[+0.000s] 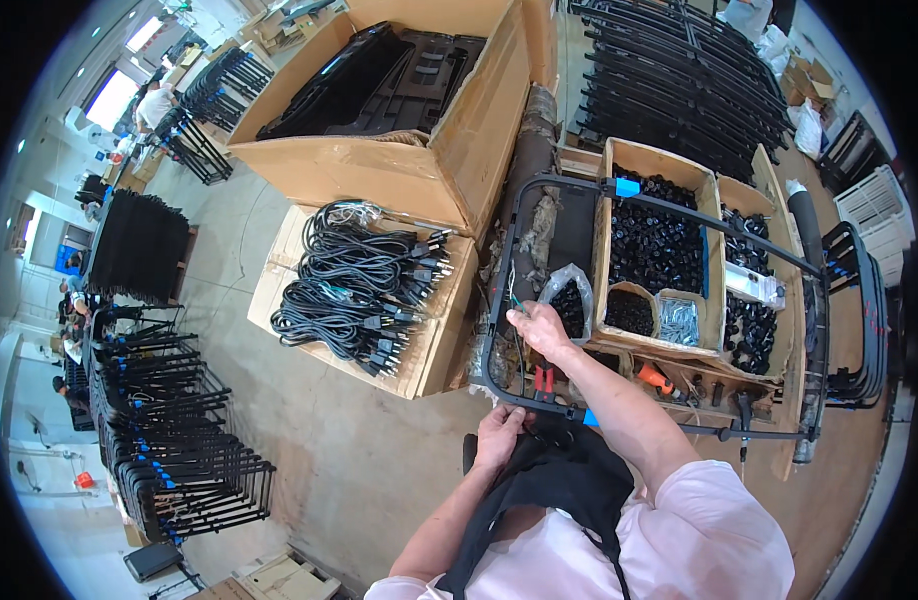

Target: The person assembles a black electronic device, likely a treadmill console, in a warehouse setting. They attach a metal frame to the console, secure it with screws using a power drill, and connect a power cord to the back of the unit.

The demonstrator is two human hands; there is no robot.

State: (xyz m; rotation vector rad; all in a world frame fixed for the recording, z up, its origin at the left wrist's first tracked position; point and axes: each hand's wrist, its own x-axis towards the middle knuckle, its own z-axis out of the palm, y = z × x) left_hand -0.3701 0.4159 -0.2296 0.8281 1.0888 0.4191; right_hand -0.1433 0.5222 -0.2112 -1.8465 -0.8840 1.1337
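Cardboard everywhere up top: a big open carton [399, 160] loaded with black moulded panels, and below it a flatter box [434, 345] carrying a heap of coiled black power cords [364, 290]. Racks of black tube frames [169, 440] stand stacked across the concrete floor [319, 450] on the person's left, more of them lying at the far right. Right in front of the person, a black metal tube frame [659, 300] with blue tape tags lies across the work surface [759, 400], its near rail level with the waist. Inside its outline sit cardboard trays of small black fittings [654, 245], a little box of silver screws [679, 322] and a clear bag of black pieces [571, 300]. Red-handled pliers [544, 380] lie just inside the near rail.

Now the hands: the right hand [539, 328] reaches over the rail, fingertips pinched together on something small beside the clear bag, near the frame's left upright; what it pinches I cannot make out. The left hand [501, 432] is curled round the frame's near rail at the corner, gripping it just below the pliers.
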